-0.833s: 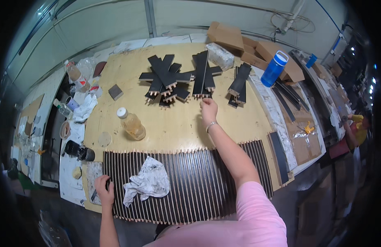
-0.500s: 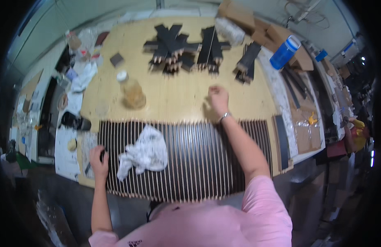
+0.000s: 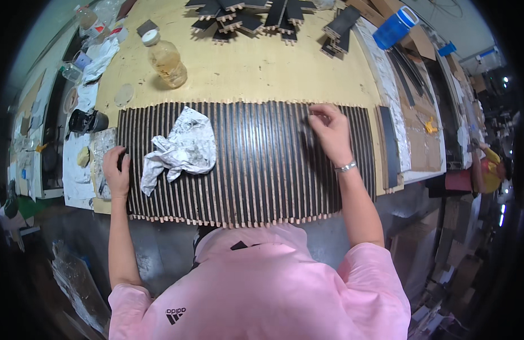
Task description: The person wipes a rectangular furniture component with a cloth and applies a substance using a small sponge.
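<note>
A wide row of black strips with pale wooden edges (image 3: 247, 187) lies packed side by side in front of me. My left hand (image 3: 117, 173) rests at the row's left end, thumb and fingers apart around the outer strips. Over the right part of the row is my right hand (image 3: 333, 135), fingers bent, with a gap between thumb and forefinger and nothing visible in it. A crumpled, dark-stained white cloth (image 3: 189, 141) lies on the strips between my hands, nearer the left one.
Behind the row stands a clear bottle of yellowish liquid (image 3: 168, 65) with a white cap. Dark boards (image 3: 233, 20) lie piled at the back, with a smaller stack (image 3: 340, 31) to their right. A blue bottle (image 3: 395, 28) is at the right; a black cup (image 3: 87, 121) sits left.
My right hand has come back from the bare tabletop beyond the row to above the strips. My left hand stays at the left end. The view has tilted nearer to me.
</note>
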{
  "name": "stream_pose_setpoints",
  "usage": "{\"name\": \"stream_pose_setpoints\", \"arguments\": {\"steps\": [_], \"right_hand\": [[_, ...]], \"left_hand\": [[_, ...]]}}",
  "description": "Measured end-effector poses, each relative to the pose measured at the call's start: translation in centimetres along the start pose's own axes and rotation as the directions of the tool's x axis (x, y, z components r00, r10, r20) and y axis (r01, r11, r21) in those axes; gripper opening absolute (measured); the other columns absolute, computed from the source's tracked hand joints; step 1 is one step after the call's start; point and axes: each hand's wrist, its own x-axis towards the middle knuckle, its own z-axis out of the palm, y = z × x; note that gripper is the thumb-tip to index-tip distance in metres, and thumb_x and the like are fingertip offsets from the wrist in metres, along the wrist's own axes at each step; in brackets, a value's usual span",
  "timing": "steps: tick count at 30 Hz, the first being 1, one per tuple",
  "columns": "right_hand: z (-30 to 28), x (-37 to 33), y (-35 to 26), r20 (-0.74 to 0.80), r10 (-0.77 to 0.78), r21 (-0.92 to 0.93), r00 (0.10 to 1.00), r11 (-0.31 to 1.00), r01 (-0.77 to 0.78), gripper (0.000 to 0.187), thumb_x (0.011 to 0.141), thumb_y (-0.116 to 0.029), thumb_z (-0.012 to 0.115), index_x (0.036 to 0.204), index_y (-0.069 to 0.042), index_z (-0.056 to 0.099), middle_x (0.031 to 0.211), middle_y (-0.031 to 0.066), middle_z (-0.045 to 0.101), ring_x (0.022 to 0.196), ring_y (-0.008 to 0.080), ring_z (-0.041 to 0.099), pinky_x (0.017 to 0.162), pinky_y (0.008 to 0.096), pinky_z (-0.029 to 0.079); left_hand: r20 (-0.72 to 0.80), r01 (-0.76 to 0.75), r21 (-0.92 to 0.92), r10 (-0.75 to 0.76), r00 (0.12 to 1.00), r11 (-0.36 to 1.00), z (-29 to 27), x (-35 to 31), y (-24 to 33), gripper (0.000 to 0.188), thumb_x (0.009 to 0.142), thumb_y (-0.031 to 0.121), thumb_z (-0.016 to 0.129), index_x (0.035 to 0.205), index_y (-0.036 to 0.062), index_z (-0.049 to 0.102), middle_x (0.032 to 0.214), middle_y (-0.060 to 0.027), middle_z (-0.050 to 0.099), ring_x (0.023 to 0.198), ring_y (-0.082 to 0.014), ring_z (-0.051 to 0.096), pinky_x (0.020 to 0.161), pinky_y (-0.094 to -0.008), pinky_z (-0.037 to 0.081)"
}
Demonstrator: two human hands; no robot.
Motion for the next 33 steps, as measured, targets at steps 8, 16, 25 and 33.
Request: {"name": "stream_pose_setpoints", "arguments": {"steps": [8,16,25,33], "right_hand": [[-15.5,-7.4,12.7,-0.454,0.052,-0.47,0.889,0.834,-0.289,0.03,0.081,-0.016,0.068,0.106,0.002,0.067,0.102,0.0172,0.066,0.091,0.0252,0.065,0.084,0.0341,0.05],[-16.6,-10.5,13.9,-0.131,0.548,0.012,0.826,0.834,-0.551,0.036,0.092,-0.026,0.063,0.095,0.01,0.068,0.081,0.0064,0.069,0.074,0.0108,0.059,0.069,0.0287,0.047],[-17.1,-10.9,15.2,-0.189,0.474,0.039,0.86,0.879,-0.476,0.028,0.09,-0.021,0.065,0.085,0.006,0.067,0.072,-0.0017,0.059,0.068,0.0081,0.049,0.064,0.0282,0.042],[-21.3,-11.8,7.2,-0.232,0.473,0.465,0.85,0.822,-0.33,0.013,0.09,-0.013,0.061,0.093,0.0,0.064,0.079,0.0046,0.064,0.073,0.0103,0.062,0.06,0.0244,0.05]], "left_hand": [[0.008,-0.018,-0.024,0.018,1.0,1.0,0.3,0.1,-1.2,0.022,0.088,0.015,0.061,0.103,-0.0006,0.063,0.108,-0.0164,0.062,0.104,-0.034,0.056,0.095,-0.0402,0.042],[0.011,-0.009,0.011,0.008,1.0,1.0,0.7,-0.2,-1.8,0.022,0.089,0.016,0.062,0.103,-0.0003,0.061,0.108,-0.015,0.062,0.105,-0.0324,0.056,0.095,-0.0395,0.042],[0.011,0.083,-0.263,-0.083,0.996,0.961,0.8,0.9,3.8,0.029,0.093,0.014,0.056,0.117,-0.0014,0.061,0.118,-0.014,0.061,0.114,-0.0271,0.055,0.102,-0.037,0.039],[0.393,-0.238,-0.116,0.265,0.88,0.964,4.7,1.6,17.7,0.066,0.073,0.025,0.074,0.133,0.0083,0.051,0.147,-0.0165,0.039,0.132,-0.0382,0.037,0.111,-0.0468,0.027]]}}
